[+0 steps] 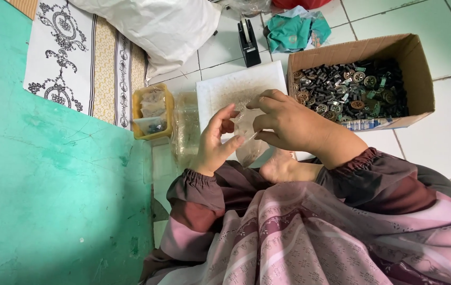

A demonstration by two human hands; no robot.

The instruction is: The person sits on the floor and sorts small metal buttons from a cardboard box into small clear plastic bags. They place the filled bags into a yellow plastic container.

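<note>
Hands met over a small clear plastic bag [247, 138] in the head view, above the person's lap and a bare foot [283, 168]. The left hand [216, 141] pinched the bag's left edge between thumb and fingertips, its other fingers curled upward. The right hand [288, 122] gripped the bag's top right edge, fingers bent down over it. The bag hung between the two, slack and see-through (whether anything lay inside could not be told).

Just behind the hands lay a white board [238, 87] on the tiled floor [447, 142]. To its right, touching it, stood an open cardboard box [415, 68] filled with small dark metal parts [352, 89], some round and gear-like, some block-shaped, heaped across its bottom. To the left of the board sat a clear plastic container [186, 126], its contents too faint to make out, and beside that a yellow tub [140, 113] that held folded clear bags and a few small dark bits. A black tape dispenser [248, 42] stood beyond the board, with a crumpled teal cloth [291, 30] near it. A patterned mat [83, 58] and a white sack [151, 26] lay at the upper left, next to a green wall [40, 184].
</note>
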